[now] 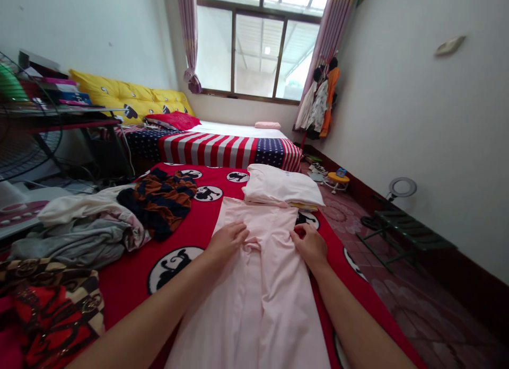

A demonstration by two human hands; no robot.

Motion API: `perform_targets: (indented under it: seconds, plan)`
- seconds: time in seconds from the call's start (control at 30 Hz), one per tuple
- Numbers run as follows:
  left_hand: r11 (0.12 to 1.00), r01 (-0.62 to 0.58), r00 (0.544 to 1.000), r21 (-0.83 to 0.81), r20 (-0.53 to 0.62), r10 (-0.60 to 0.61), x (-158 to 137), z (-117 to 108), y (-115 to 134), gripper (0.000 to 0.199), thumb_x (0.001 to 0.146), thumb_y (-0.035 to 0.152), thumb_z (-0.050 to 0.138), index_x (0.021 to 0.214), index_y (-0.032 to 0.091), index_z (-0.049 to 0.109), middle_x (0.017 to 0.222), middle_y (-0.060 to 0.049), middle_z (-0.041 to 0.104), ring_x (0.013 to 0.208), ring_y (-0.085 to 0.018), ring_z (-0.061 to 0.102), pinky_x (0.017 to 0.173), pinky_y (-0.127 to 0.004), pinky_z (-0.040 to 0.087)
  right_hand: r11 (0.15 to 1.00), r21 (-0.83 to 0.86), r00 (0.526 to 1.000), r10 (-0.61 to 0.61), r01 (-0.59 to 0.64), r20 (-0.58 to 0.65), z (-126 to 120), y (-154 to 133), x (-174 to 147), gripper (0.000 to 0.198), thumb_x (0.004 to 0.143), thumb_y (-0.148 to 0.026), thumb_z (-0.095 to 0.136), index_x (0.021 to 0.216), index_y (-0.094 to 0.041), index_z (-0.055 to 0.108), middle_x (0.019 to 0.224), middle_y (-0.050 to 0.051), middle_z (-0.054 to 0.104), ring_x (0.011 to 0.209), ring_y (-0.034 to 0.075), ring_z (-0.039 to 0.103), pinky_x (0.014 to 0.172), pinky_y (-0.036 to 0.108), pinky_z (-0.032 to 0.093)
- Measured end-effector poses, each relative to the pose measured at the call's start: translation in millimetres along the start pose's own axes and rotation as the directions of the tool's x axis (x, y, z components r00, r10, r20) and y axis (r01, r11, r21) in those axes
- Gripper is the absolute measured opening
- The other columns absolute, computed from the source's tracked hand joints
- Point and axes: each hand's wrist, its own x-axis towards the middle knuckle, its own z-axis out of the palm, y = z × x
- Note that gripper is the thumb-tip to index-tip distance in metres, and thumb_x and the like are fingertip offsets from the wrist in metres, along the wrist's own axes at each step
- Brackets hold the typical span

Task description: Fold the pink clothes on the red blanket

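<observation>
Pale pink trousers (274, 273) lie spread lengthwise on a red blanket (131, 284), waistband at the far end and legs running toward me. My left hand (228, 242) rests flat on their upper left part, fingers stretched out beside a small bunched fold at the crotch. At the right edge, just below the waistband, my right hand (312, 244) is closed, with thumb and index finger pinching the cloth. Beyond the waistband sits a stack of folded white clothes (282, 183), with a yellowish layer showing beneath.
Loose clothes (79, 236) are heaped on the left, including a brown-and-navy garment (163, 199) and a patterned red one (51, 310). A fan (24, 125) stands at far left. On the right floor are a dark green folding stool (413, 231) and a ring light (402, 187).
</observation>
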Motion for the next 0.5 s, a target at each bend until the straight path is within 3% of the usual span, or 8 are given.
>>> perform_targets:
  seconds: [0.1, 0.2, 0.33, 0.4, 0.5]
  plan:
    - [0.995, -0.011, 0.986, 0.104, 0.167, -0.007, 27.3, -15.8, 9.6, 0.025, 0.083, 0.035, 0.053, 0.082, 0.02, 0.073, 0.081, -0.003, 0.073, 0.076, -0.019, 0.066, 0.07, -0.025, 0.049, 1.0, 0.027, 1.0, 0.006, -0.006, -0.008, 2.3, 0.9, -3.7, 0.021, 0.077, -0.036, 0.059, 0.091, -0.022, 0.066, 0.094, 0.006, 0.066, 0.082, 0.02, 0.063, 0.067, 0.03, 0.045]
    - [0.985, -0.069, 0.987, 0.158, 0.152, 0.045, 61.4, -11.2, 33.3, 0.021, 0.077, 0.026, 0.06, 0.091, 0.018, 0.074, 0.088, -0.007, 0.073, 0.081, -0.022, 0.065, 0.072, -0.028, 0.048, 0.999, 0.048, 1.0, 0.01, -0.01, -0.005, 2.9, 2.7, -3.3, 0.019, 0.076, -0.034, 0.06, 0.089, -0.022, 0.066, 0.093, 0.004, 0.064, 0.08, 0.019, 0.062, 0.066, 0.029, 0.044]
    - [0.978, -0.181, 0.979, 0.103, 0.117, 0.169, 104.0, 32.9, 70.1, 0.034, 0.077, 0.016, 0.06, 0.109, 0.02, 0.069, 0.107, -0.006, 0.071, 0.096, -0.02, 0.063, 0.088, -0.029, 0.046, 0.999, 0.049, 0.999, -0.011, 0.013, -0.033, 4.0, 4.9, -3.6, 0.015, 0.077, -0.034, 0.06, 0.083, -0.022, 0.065, 0.09, 0.004, 0.062, 0.077, 0.019, 0.06, 0.065, 0.029, 0.042]
    - [0.982, -0.161, 0.983, 0.096, 0.103, 0.151, 121.6, 58.5, 82.5, 0.035, 0.079, 0.017, 0.059, 0.113, 0.019, 0.066, 0.11, -0.007, 0.069, 0.096, -0.019, 0.064, 0.088, -0.028, 0.046, 0.999, 0.038, 0.999, -0.017, 0.019, -0.046, 4.6, 5.6, -4.3, 0.014, 0.077, -0.035, 0.059, 0.079, -0.022, 0.064, 0.088, 0.004, 0.061, 0.076, 0.018, 0.06, 0.064, 0.029, 0.04]
    - [0.991, -0.068, 0.994, 0.115, 0.096, 0.057, 141.7, 84.8, 91.7, 0.033, 0.079, 0.033, 0.062, 0.108, 0.017, 0.068, 0.104, -0.01, 0.07, 0.091, -0.022, 0.065, 0.08, -0.029, 0.048, 1.0, 0.027, 0.999, -0.01, 0.012, -0.052, 4.8, 5.5, -5.1, 0.013, 0.078, -0.034, 0.06, 0.078, -0.022, 0.064, 0.088, 0.003, 0.061, 0.075, 0.017, 0.059, 0.062, 0.027, 0.038]
